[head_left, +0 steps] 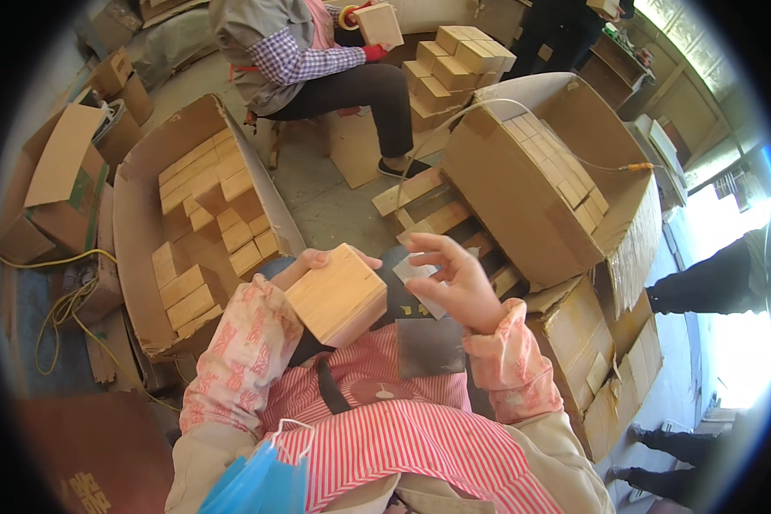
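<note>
A pale wooden block-shaped box (337, 295) is tilted above my lap, with a thin seam along its side. My left hand (304, 264) grips it from behind, its fingers partly hidden by the wood. To the right of the box, my right hand (461, 287) is raised with curled fingers spread apart. A pale grey sheet (420, 283) shows under its thumb; I cannot tell whether they touch. Below, a dark square sheet (431, 348) lies on my red-and-white striped apron (403, 441).
Large cartons of wooden boxes stand left (128, 248) and right (505, 214). More boxes (454, 64) are stacked at the back, beside a seated person (317, 68) holding another. A hose (454, 116) arches over the right carton; a yellow cord (60, 300) lies left.
</note>
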Tool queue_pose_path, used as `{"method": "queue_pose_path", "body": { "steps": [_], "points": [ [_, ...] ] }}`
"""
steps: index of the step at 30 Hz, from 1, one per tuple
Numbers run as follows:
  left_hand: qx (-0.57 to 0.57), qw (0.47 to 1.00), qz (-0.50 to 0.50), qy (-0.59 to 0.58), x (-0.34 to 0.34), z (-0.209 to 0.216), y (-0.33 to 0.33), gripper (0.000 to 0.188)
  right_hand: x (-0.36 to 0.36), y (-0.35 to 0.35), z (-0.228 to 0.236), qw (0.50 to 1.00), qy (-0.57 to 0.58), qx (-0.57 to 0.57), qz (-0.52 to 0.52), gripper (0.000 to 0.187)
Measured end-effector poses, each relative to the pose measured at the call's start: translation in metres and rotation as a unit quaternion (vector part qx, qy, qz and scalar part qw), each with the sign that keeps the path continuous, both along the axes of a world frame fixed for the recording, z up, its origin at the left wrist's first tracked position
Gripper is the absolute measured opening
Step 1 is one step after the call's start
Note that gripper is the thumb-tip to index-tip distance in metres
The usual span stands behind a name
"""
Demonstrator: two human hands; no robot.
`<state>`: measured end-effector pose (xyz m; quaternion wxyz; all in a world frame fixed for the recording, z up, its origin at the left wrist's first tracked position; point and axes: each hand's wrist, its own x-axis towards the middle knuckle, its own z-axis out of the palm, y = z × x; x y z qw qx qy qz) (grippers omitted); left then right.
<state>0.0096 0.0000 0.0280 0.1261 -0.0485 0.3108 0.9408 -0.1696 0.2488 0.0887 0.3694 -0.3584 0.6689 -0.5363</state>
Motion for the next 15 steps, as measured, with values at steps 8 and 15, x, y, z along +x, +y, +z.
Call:
{"method": "queue_pose_path", "body": {
  "steps": [8,15],
  "points": [
    [-0.067,0.986,0.153,-0.021,0.024,-0.009,0.024,0.071,-0.031,0.057,-0.021,0.984,0.145,0.077,-0.076,0.016],
    [-0.08,0.977,0.194,-0.034,0.026,-0.017,0.051,0.073,-0.06,0.103,-0.066,0.956,0.131,0.144,-0.221,0.018]
  ]
}}
